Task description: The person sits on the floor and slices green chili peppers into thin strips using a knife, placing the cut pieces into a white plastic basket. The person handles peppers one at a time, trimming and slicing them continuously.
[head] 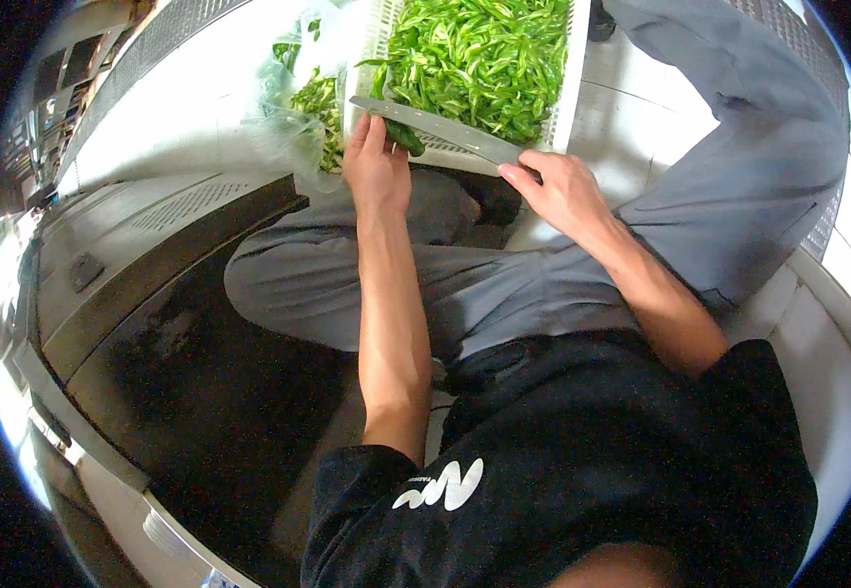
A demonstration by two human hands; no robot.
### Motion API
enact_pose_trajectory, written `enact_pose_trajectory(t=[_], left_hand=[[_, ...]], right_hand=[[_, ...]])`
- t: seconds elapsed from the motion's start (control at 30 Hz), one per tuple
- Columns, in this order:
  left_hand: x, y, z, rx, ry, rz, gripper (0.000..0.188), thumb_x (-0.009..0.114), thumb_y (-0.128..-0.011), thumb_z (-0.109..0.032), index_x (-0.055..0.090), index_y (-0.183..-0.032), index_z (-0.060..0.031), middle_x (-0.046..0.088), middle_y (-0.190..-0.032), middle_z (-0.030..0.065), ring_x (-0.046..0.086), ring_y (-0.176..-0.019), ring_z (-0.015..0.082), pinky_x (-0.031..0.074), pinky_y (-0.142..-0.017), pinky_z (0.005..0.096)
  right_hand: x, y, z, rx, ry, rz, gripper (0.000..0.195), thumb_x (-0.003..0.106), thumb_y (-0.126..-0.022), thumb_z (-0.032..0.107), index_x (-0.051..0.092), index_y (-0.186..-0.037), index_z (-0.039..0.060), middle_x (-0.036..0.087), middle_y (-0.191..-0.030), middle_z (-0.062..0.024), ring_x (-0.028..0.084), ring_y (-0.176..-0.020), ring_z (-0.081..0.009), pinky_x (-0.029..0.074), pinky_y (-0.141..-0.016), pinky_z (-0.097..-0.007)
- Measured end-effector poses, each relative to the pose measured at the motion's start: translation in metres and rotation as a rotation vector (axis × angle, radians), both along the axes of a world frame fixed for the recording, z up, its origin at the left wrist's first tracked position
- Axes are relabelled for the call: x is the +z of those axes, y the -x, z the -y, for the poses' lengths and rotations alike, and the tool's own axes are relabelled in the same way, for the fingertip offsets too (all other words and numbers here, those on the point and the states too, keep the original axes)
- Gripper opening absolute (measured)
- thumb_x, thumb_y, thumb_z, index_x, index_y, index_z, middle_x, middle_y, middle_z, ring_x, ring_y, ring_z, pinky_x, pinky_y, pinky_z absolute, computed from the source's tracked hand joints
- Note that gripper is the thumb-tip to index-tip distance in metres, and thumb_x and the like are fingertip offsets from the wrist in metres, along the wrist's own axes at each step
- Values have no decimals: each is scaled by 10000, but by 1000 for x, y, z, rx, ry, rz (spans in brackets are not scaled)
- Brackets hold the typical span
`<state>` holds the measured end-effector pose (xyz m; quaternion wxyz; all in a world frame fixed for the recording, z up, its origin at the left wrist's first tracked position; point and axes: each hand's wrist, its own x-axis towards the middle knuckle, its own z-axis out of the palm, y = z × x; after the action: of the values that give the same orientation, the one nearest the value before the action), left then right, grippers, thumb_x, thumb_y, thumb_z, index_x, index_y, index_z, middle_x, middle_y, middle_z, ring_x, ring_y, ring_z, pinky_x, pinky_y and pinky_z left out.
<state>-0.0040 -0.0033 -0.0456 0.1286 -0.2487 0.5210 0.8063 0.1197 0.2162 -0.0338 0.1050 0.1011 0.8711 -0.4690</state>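
Observation:
My left hand [380, 165] holds a dark green chili pepper [403, 137] at the near left corner of a white plastic basket [578, 81]. The handle of a kitchen knife [440, 126] is in my right hand [561, 187]; its long blade reaches left across the pepper to my left fingertips. Cut green peppers [480, 62] fill much of the basket. Another green pepper [379, 79] lies by the basket's left wall, beyond the blade. How far the edge is into the held pepper cannot be told.
Left of the basket, a clear plastic bag [267, 117] lies around green stems and trimmings [319, 110]. A metal cabinet or appliance with vent slots [190, 206] stands at the left. White floor tiles [620, 110] show right of the basket, beside my bent legs in grey trousers.

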Motion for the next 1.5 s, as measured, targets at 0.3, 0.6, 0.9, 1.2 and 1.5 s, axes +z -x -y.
enact_pose_trajectory(t=[0.3,0.6,0.9,1.2,1.5], left_hand=[[18,-26,-16,-83,8,-8,394,488,-1043,-83,463,-1414,46,622,-1260,121,617,-1110,236,499,-976,407],[11,-34,-10,-105,-48,42,370,426,-1071,-159,493,-1372,47,602,-1290,140,591,-1158,259,482,-1009,442],[3,14,22,51,-90,27,308,472,-1050,-177,595,-1252,21,645,-1190,115,593,-1117,262,474,-1000,428],[17,-16,-5,-66,-80,51,330,424,-1071,-153,532,-1305,53,614,-1209,145,597,-1090,270,496,-968,465],[7,-29,7,108,-451,173,293,448,-1073,-198,576,-1226,17,614,-1075,116,603,-995,214,509,-873,359]], right_hand=[[-12,13,5,-100,-5,13,475,638,-927,482,695,-791,31,656,-741,-234,652,-732,-448,503,-636,-516],[-11,15,5,-139,70,25,500,627,-938,481,678,-776,11,638,-717,-242,643,-709,-445,486,-620,-509],[8,-1,-4,59,84,-13,485,653,-933,453,622,-737,10,607,-684,-234,605,-643,-438,453,-565,-487],[2,5,-5,-18,-5,-39,475,646,-930,465,673,-752,26,623,-681,-230,631,-673,-441,481,-594,-506],[-9,16,-5,-189,62,119,477,617,-947,479,710,-831,26,641,-711,-234,651,-687,-426,488,-612,-491]])
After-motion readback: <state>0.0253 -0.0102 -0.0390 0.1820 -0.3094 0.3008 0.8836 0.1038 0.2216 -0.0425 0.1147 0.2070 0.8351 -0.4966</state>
